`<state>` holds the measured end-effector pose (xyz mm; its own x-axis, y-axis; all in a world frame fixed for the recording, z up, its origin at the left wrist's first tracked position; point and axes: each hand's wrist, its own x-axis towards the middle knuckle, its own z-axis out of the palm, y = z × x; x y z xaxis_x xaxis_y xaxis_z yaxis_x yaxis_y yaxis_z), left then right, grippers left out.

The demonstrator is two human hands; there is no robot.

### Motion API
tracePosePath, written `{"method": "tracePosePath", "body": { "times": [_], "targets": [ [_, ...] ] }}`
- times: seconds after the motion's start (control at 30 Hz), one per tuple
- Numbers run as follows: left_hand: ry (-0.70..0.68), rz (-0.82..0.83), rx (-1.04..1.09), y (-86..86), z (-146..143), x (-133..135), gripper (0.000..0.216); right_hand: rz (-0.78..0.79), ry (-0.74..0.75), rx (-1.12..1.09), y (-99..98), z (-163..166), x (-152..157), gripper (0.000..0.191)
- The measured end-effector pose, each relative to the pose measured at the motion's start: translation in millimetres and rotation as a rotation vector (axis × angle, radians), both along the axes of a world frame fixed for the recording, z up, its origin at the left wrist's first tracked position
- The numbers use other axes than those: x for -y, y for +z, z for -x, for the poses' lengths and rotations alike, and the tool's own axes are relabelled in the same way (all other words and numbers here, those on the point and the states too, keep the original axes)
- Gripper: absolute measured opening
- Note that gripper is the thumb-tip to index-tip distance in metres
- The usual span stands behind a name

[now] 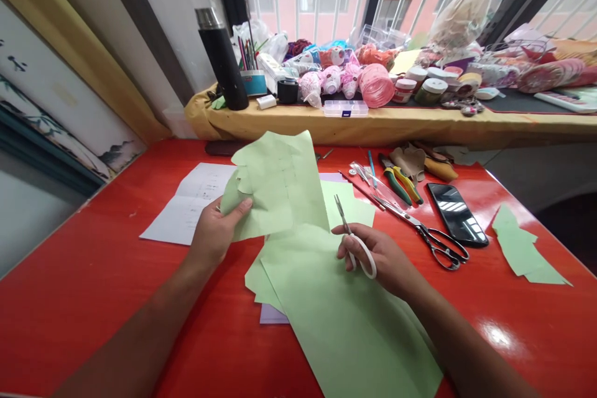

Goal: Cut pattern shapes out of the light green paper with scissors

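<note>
My left hand [219, 227] pinches a sheet of light green paper [293, 180] by its lower left edge, thumb on top. Pencil-like lines run across this sheet, and its left and top edges are cut in curves. My right hand [368, 255] has its fingers in the white loops of small scissors [344, 214], whose blades point up and away, apart from the held paper. Beneath both hands lie more green sheets [359, 323], with a purple sheet [273, 315] showing under them.
On the red table [93, 298] lie a white printed sheet [181, 205], large scissors [443, 245], pliers [401, 180], a phone [457, 214] and green scraps [522, 245]. A black flask [224, 62], jars [431, 90] and craft items crowd the windowsill.
</note>
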<state>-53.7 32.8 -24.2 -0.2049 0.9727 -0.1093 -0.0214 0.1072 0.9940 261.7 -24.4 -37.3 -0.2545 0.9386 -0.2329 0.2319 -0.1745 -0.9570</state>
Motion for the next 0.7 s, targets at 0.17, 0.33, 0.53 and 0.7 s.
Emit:
{"method": "tracePosePath", "body": {
  "times": [0.17,0.33,0.53,0.7],
  "targets": [
    [0.065,-0.077,0.047,3.7,-7,4,0.039,0.046,0.095,-0.071,1.6,4,3,0.057],
    [0.14,-0.144,-0.075,3.9,-10,9,0.032,0.011,0.087,-0.187,9.3,6,8,0.059],
    [0.141,-0.15,0.039,-3.4,-14,11,0.034,-0.018,0.095,-0.324,10.1,6,10,0.056],
    [0.08,-0.128,0.035,-3.7,-22,21,0.034,0.059,0.178,-0.329,4.3,17,11,0.063]
  ]
}}
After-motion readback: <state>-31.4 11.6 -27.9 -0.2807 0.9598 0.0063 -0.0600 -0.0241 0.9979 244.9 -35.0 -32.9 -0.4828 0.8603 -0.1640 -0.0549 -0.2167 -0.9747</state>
